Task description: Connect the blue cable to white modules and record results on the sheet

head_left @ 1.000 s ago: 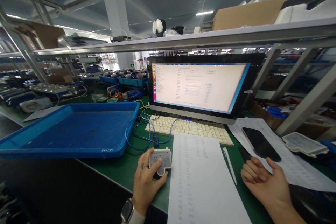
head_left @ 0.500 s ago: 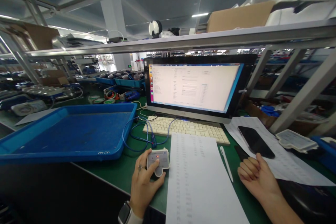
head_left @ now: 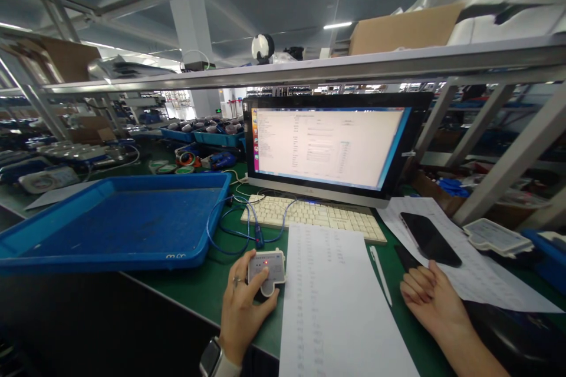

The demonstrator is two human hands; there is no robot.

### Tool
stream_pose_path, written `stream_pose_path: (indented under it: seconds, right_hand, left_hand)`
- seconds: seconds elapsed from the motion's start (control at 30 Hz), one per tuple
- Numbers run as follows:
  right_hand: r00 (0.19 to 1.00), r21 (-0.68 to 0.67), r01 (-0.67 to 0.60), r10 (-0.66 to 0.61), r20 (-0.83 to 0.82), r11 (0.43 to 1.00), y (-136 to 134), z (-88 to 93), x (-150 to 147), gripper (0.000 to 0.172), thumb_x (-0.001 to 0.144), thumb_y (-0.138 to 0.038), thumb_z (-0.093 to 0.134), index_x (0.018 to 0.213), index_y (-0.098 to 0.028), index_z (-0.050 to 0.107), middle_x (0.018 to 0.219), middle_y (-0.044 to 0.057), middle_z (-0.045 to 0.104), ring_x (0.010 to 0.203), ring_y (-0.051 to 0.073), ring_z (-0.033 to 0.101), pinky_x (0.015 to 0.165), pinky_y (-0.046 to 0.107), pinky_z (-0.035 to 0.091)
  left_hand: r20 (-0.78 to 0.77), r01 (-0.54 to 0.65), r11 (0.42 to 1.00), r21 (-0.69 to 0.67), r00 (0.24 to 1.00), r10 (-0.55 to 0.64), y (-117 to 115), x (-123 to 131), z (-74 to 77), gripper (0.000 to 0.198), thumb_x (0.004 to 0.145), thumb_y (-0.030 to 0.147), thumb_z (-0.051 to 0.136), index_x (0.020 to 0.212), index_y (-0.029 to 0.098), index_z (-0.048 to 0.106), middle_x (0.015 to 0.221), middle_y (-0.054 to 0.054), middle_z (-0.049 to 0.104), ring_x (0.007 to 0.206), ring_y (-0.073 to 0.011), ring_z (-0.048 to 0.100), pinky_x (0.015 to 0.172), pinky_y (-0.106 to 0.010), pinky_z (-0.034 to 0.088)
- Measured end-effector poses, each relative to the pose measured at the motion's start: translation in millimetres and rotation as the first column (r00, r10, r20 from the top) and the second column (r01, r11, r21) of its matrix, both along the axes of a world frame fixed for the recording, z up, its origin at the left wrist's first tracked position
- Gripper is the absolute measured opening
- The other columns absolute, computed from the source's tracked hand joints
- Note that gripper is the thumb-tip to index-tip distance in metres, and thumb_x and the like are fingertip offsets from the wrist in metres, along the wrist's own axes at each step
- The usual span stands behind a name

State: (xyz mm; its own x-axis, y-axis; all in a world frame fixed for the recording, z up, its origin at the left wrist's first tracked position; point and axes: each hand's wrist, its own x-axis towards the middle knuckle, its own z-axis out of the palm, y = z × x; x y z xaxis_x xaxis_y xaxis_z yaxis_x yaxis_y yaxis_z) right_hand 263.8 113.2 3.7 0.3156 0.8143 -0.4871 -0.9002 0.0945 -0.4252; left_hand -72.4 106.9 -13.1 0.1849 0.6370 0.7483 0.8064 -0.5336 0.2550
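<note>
My left hand (head_left: pixel 245 309) is closed round a small white electronic module (head_left: pixel 273 265) on the green bench. Its index finger presses on the module's face, where a red light glows. Just behind the module lies a blue cable (head_left: pixel 258 234) with a small blue plug-like piece. My right hand (head_left: pixel 427 294) rests with curled fingers, palm partly up, and nothing shows in it. It lies near a black phone (head_left: pixel 431 238) on paper. Between the hands are a printed sheet (head_left: pixel 331 300) and a white pen (head_left: pixel 381 275).
A blue tray (head_left: pixel 203 247) stands at the left. Behind the sheet are a white keyboard (head_left: pixel 318 217) and a lit monitor (head_left: pixel 327 141). Another white module (head_left: pixel 497 237) sits at the right. A shelf (head_left: pixel 309 72) with a cardboard box (head_left: pixel 404 29) spans overhead.
</note>
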Motion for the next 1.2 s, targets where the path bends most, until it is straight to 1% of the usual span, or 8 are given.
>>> stream_pose_path:
  seconds: [0.1, 0.2, 0.47, 0.67, 0.77, 0.83, 1.03, 1.2]
  right_hand:
    - [1.000, -0.053, -0.009, 0.008, -0.006, 0.999, 0.6, -2.2, 1.4, 0.044, 0.092, -0.031, 0.036, 0.051, -0.019, 0.024, 0.034, -0.007, 0.025, 0.025, 0.007, 0.019, 0.027, 0.023, 0.011]
    - [1.000, -0.076, -0.010, 0.010, 0.005, 0.997, 0.8, -3.3, 2.2, 0.043, 0.092, -0.030, 0.035, 0.052, -0.019, 0.025, 0.034, -0.007, 0.025, 0.025, 0.007, 0.020, 0.027, 0.023, 0.010]
    - [0.999, -0.070, -0.019, 0.022, 0.030, 0.997, -0.3, -3.7, 3.5, 0.041, 0.092, -0.028, 0.033, 0.053, -0.020, 0.023, 0.034, -0.008, 0.025, 0.024, 0.007, 0.020, 0.027, 0.022, 0.010]
    - [0.999, -0.036, 0.028, -0.027, 0.028, 0.999, -1.4, -4.7, 5.0, 0.041, 0.092, -0.024, 0.032, 0.052, -0.020, 0.023, 0.034, -0.007, 0.027, 0.025, 0.008, 0.020, 0.027, 0.023, 0.013]
    - [0.999, -0.030, 0.039, -0.039, -0.003, 0.999, -2.1, -3.8, 5.0, 0.041, 0.092, -0.023, 0.032, 0.052, -0.020, 0.025, 0.035, -0.006, 0.027, 0.026, 0.008, 0.021, 0.027, 0.023, 0.013]
    - [0.999, -0.037, 0.042, -0.042, -0.007, 0.998, -2.1, -4.3, 5.4, 0.040, 0.092, -0.023, 0.032, 0.052, -0.020, 0.025, 0.035, -0.006, 0.027, 0.026, 0.008, 0.021, 0.026, 0.023, 0.013]
    - [0.997, -0.017, 0.016, -0.014, 0.079, 1.000, -2.2, -7.9, 6.2, 0.040, 0.091, -0.025, 0.032, 0.053, -0.020, 0.023, 0.035, -0.007, 0.027, 0.026, 0.008, 0.021, 0.028, 0.022, 0.014]
    - [0.999, -0.033, 0.022, -0.020, 0.048, 0.999, -3.0, -4.3, 3.6, 0.042, 0.092, -0.026, 0.031, 0.052, -0.020, 0.023, 0.034, -0.006, 0.027, 0.025, 0.008, 0.021, 0.027, 0.022, 0.014]
  left_hand:
    - [-0.002, -0.002, 1.000, 0.002, 1.000, 0.002, 0.5, 0.4, 0.6, 0.026, 0.072, 0.019, 0.064, 0.097, 0.020, 0.059, 0.126, -0.013, 0.045, 0.114, -0.0291, 0.045, 0.086, -0.046, 0.049]
    - [0.002, -0.005, 1.000, -0.003, 1.000, 0.005, 0.8, 1.1, 0.5, 0.026, 0.072, 0.019, 0.064, 0.097, 0.020, 0.059, 0.125, -0.013, 0.045, 0.114, -0.0292, 0.046, 0.086, -0.046, 0.050]
    - [0.022, 0.011, 1.000, -0.006, 1.000, -0.011, -0.3, 0.2, -0.5, 0.029, 0.071, 0.018, 0.065, 0.099, 0.020, 0.057, 0.126, -0.012, 0.044, 0.114, -0.0286, 0.045, 0.086, -0.046, 0.049]
    - [0.009, 0.001, 1.000, -0.006, 1.000, -0.001, 0.5, 1.0, 0.8, 0.027, 0.072, 0.018, 0.064, 0.098, 0.021, 0.057, 0.126, -0.012, 0.044, 0.114, -0.0287, 0.045, 0.086, -0.046, 0.050]
    - [0.010, -0.003, 1.000, -0.007, 1.000, 0.003, -0.1, 1.1, 1.5, 0.027, 0.072, 0.018, 0.064, 0.098, 0.021, 0.057, 0.126, -0.012, 0.044, 0.114, -0.0285, 0.045, 0.086, -0.045, 0.050]
    - [0.009, -0.002, 1.000, -0.008, 1.000, 0.002, -0.4, 1.0, 1.5, 0.027, 0.072, 0.018, 0.064, 0.098, 0.021, 0.057, 0.126, -0.012, 0.044, 0.114, -0.0286, 0.045, 0.086, -0.045, 0.050]
    - [0.011, -0.015, 1.000, -0.006, 1.000, 0.015, 0.5, 1.6, 1.4, 0.026, 0.071, 0.018, 0.064, 0.096, 0.020, 0.058, 0.125, -0.012, 0.045, 0.113, -0.0285, 0.046, 0.086, -0.046, 0.049]
    - [0.003, -0.016, 1.000, -0.010, 1.000, 0.016, -0.2, 2.1, 2.0, 0.026, 0.070, 0.017, 0.065, 0.095, 0.019, 0.059, 0.124, -0.012, 0.046, 0.113, -0.0284, 0.046, 0.086, -0.045, 0.050]
